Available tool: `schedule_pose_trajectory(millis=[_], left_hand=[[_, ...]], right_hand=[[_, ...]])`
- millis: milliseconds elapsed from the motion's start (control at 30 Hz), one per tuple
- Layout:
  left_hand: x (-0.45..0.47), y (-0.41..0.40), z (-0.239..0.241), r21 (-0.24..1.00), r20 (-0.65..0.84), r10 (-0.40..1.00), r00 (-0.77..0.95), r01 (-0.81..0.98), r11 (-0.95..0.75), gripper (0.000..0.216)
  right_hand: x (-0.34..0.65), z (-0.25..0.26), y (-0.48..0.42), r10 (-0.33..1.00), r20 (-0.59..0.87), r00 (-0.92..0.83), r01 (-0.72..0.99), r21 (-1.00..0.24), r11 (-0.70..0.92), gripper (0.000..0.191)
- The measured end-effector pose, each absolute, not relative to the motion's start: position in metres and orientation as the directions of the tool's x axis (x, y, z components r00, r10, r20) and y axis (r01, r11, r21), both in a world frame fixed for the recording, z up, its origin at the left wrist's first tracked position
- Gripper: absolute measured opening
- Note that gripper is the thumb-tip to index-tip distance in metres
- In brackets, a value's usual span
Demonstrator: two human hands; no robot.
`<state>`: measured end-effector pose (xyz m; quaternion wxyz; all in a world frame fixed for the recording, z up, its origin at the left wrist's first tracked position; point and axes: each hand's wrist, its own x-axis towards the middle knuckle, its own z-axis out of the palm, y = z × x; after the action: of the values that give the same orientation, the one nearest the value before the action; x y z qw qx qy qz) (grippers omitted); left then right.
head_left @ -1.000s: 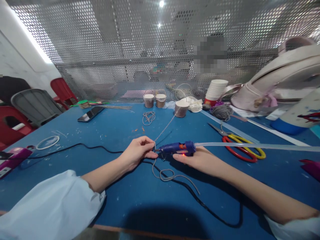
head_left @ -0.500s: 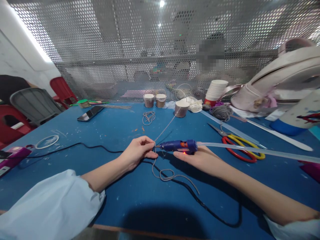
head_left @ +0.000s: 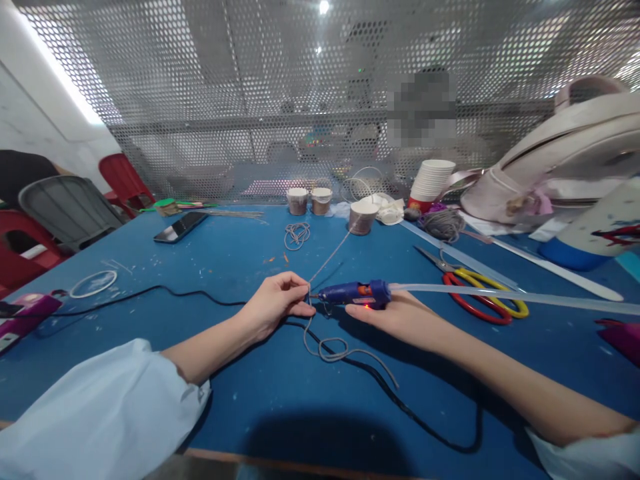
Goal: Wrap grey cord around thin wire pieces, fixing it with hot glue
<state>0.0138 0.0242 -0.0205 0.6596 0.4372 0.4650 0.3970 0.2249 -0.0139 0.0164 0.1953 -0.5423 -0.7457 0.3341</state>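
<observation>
My left hand is closed, pinching a thin grey cord between thumb and fingers. One end of the cord runs up to a brown cup with a white rim; the other lies in loose loops on the blue table. In my right hand is a blue hot glue gun, its red light lit. The gun's nozzle points left and meets the cord at my left fingertips; whether it touches cannot be made out. A long clear glue stick sticks out of its back.
Red-and-yellow scissors lie right of the gun. Behind stand two small cups, stacked paper cups, grey yarn and a white bag. A phone and a purple power strip are left. The black cable crosses the table.
The glue gun and my right hand have shifted very slightly left, toward the cord. My left hand keeps its pinch in the same place.
</observation>
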Motion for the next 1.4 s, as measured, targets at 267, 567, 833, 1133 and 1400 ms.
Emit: schedule_pose_trajectory(millis=[267,567,833,1133,1400], left_hand=[[0.0129,0.0242,-0.0217,0.945,-0.259,0.931,0.258,-0.131,0.299,0.010],[0.0137,0.0254,-0.0222,0.946,-0.257,0.929,0.266,-0.125,0.298,0.009],[0.0146,0.0239,-0.0204,0.946,-0.269,0.929,0.253,-0.113,0.304,0.010],[0.0136,0.0242,-0.0215,0.948,-0.262,0.929,0.260,-0.110,0.299,0.009],[0.0128,0.0245,-0.0212,0.942,-0.262,0.931,0.256,-0.140,0.304,0.010]], right_hand=[[0.2257,0.0157,-0.0139,0.935,-0.038,-0.351,0.635,-0.744,0.208,0.032],[0.2269,0.0123,-0.0121,0.946,-0.045,-0.321,0.667,-0.720,0.192,0.031],[0.2262,0.0145,-0.0118,0.935,-0.074,-0.346,0.696,-0.689,0.203,0.029],[0.2225,0.0187,-0.0129,0.950,-0.079,-0.303,0.693,-0.702,0.163,0.034],[0.2319,0.0188,-0.0139,0.945,-0.180,-0.274,0.601,-0.799,0.022,0.037]])
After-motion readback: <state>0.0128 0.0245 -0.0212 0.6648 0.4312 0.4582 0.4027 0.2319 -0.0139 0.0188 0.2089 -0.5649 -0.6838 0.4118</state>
